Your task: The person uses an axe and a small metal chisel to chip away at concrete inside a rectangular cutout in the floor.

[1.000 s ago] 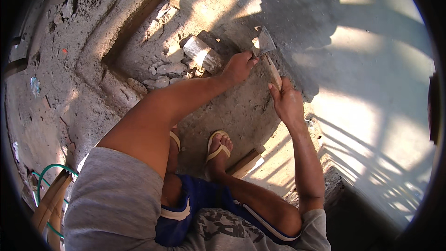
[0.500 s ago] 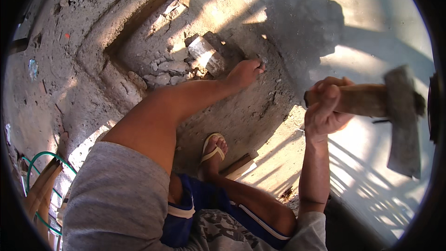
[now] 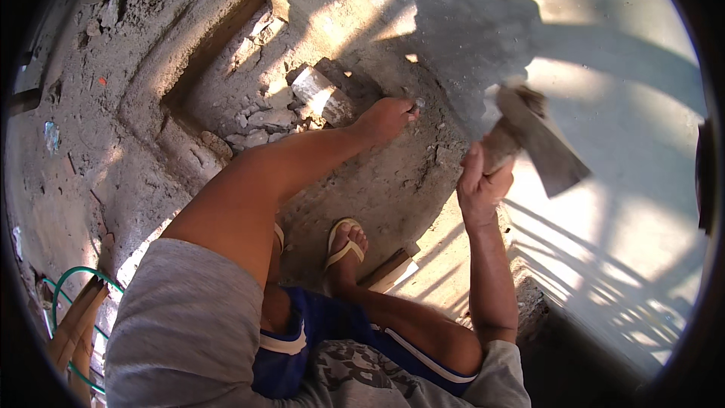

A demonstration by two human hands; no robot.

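Observation:
My right hand [image 3: 485, 181] grips the short wooden handle of a hatchet [image 3: 550, 153]. The hatchet is raised to the right of the dug ground, its broad grey blade pointing down and right. Near the foot of the smooth grey wall, my left hand [image 3: 389, 119] is closed low over the soil. A small round grey metal end [image 3: 420, 103] shows by its thumb; the rest of that piece is hidden in the fist. Just left of this hand, a pale cylindrical pipe or post stub [image 3: 321, 94] leans among broken rubble [image 3: 272, 117].
A straight-sided trench [image 3: 219, 49] runs away to the far left. The smooth grey wall [image 3: 604, 106] rises on the right, with shadows across it. My sandalled foot [image 3: 347, 245] stands on the soil beside a wood piece [image 3: 393, 268]. Green hose [image 3: 75, 272] loops over boards at lower left.
The hatchet has swung left and turned, coming closer to my left hand, and my right hand has moved left with it. My left hand stays closed at about the same spot.

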